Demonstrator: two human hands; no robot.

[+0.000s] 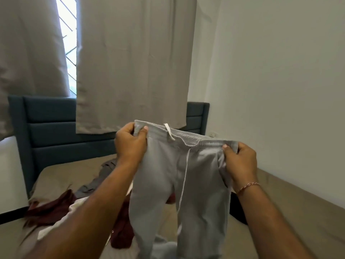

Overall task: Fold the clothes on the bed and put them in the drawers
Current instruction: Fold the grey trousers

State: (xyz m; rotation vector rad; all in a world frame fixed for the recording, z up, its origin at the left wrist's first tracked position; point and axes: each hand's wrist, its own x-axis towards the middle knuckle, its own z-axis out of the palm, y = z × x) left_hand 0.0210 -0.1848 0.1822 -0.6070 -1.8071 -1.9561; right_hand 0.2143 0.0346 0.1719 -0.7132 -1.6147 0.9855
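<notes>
A pair of light grey sweatpants with a white drawstring hangs in the air above the bed. My left hand pinches the left end of the waistband. My right hand pinches the right end, a thin bracelet on its wrist. The two legs hang down toward the mattress. Under and behind them lie a maroon garment, a dark grey garment, a white piece and a black garment. No drawers are in view.
A blue padded headboard stands behind the bed. Grey curtains hang over it, with a strip of window between them. A white wall runs along the bed's right side, with a socket low on it.
</notes>
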